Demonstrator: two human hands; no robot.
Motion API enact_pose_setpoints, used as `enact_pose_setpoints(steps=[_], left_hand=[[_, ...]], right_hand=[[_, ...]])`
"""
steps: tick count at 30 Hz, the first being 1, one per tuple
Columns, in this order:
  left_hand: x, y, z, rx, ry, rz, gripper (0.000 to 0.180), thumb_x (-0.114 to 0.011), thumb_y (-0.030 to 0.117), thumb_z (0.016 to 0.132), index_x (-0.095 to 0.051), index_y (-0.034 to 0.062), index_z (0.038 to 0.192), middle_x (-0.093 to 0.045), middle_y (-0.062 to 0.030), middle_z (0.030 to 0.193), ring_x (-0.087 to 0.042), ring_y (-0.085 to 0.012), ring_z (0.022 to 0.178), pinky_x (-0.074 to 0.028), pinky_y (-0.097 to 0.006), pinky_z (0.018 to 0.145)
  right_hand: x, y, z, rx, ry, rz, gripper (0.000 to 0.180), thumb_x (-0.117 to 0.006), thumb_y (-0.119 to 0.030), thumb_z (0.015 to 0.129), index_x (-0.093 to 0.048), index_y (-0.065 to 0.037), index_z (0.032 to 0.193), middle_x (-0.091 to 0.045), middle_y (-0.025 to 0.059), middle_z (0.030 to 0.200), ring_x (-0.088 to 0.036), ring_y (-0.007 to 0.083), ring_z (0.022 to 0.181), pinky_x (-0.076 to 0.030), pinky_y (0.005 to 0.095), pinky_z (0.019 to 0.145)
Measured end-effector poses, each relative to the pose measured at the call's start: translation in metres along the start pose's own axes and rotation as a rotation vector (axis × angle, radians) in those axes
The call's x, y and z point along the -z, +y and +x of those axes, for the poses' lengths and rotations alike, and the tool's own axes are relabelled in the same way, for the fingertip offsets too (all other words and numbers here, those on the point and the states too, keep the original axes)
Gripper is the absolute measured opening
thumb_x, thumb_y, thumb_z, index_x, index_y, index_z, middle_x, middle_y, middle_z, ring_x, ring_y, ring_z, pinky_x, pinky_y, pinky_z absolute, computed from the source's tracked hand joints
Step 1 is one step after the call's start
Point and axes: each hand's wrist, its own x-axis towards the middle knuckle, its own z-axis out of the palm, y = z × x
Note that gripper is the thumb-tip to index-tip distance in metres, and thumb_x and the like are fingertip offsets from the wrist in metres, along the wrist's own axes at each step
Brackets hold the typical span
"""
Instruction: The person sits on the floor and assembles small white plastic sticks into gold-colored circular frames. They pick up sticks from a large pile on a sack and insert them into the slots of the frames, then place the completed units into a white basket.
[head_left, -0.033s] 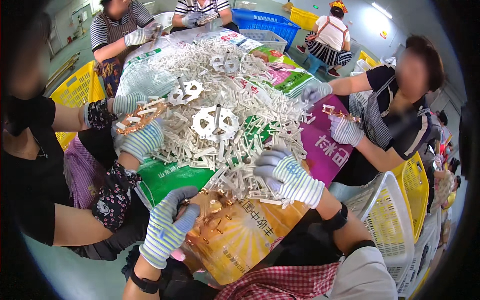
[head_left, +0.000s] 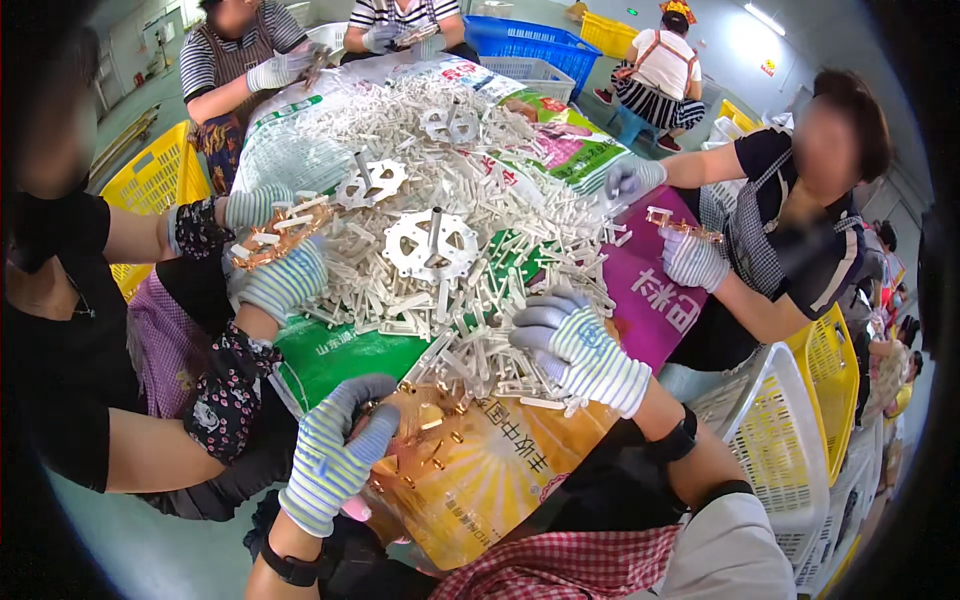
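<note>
My left hand (head_left: pixel 345 450), in a blue-and-yellow striped glove with grey fingertips, is curled closed at the near left. Its thumb and fingers grip a copper-coloured metal piece (head_left: pixel 400 432), whose outline is hard to make out against the orange sack. My right hand (head_left: pixel 585 350), gloved alike, reaches over the near right edge of a heap of short white strips (head_left: pixel 480 360). Those fingers are bent downward and slightly apart, with nothing visible between them. Several small copper-coloured rings (head_left: pixel 438 463) lie on the orange printed sack (head_left: pixel 500 470) between my hands.
White toothed discs with upright rods (head_left: pixel 432 248) stand in the heap. Co-workers sit around it; one at left holds a copper-coloured frame (head_left: pixel 285 235) with white strips, one at right another (head_left: pixel 685 226). White (head_left: pixel 775 450), yellow (head_left: pixel 150 190) and blue (head_left: pixel 530 48) baskets surround the table.
My right hand has shifted slightly to the right over the strips. A small pale piece beside my left hand shows more clearly now. My left hand stays nearly in place.
</note>
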Motion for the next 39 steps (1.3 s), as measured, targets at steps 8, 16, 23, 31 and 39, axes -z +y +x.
enact_pose_setpoints(steps=[8,16,23,31,39], left_hand=[[-0.02,0.013,0.006,0.162,-0.116,-0.233,0.025,-0.06,0.008,0.095,-0.064,-0.0054,0.117,-0.068,-0.0061,0.084,-0.065,-0.0112,0.071,-0.053,-0.023,0.066],[-0.029,-0.001,0.011,0.157,-0.238,-0.159,0.036,-0.055,0.006,0.093,-0.059,-0.0051,0.127,-0.067,-0.0103,0.103,-0.066,-0.0125,0.082,-0.055,-0.028,0.079],[-0.036,0.005,0.002,0.109,-0.229,-0.058,0.037,-0.059,0.014,0.096,-0.062,-0.0013,0.13,-0.069,-0.0093,0.108,-0.064,-0.0138,0.098,-0.051,-0.027,0.087],[-0.04,-0.002,0.001,-0.012,-0.261,-0.055,0.032,-0.061,0.011,0.096,-0.063,-0.0013,0.126,-0.07,-0.0105,0.108,-0.066,-0.0155,0.095,-0.053,-0.029,0.085],[-0.043,0.002,-0.002,-0.106,-0.261,-0.005,0.028,-0.062,0.006,0.095,-0.064,-0.0011,0.122,-0.069,-0.0129,0.106,-0.069,-0.0197,0.094,-0.054,-0.03,0.082]], right_hand=[[-0.019,-0.026,0.022,-0.004,-0.097,-0.153,0.04,-0.065,-0.02,0.074,-0.063,-0.014,0.114,-0.058,0.0077,0.125,-0.052,0.03,0.123,-0.034,0.0531,0.112],[-0.026,-0.014,0.019,-0.046,0.083,0.041,0.029,-0.07,-0.019,0.077,-0.062,-0.012,0.104,-0.06,0.0083,0.12,-0.052,0.0306,0.125,-0.032,0.0547,0.112],[0.011,-0.059,0.023,0.015,0.204,0.484,0.021,-0.074,-0.016,0.084,-0.062,-0.011,0.101,-0.062,0.0109,0.12,-0.056,0.0364,0.12,-0.038,0.0555,0.106],[0.001,-0.073,0.016,0.003,0.072,0.501,0.02,-0.072,-0.027,0.088,-0.066,-0.012,0.1,-0.059,0.0127,0.128,-0.052,0.0386,0.125,-0.037,0.0559,0.105],[0.002,-0.079,0.012,-0.02,0.039,0.509,0.02,-0.072,-0.026,0.088,-0.066,-0.009,0.096,-0.06,0.0135,0.12,-0.055,0.0365,0.12,-0.038,0.0545,0.106]])
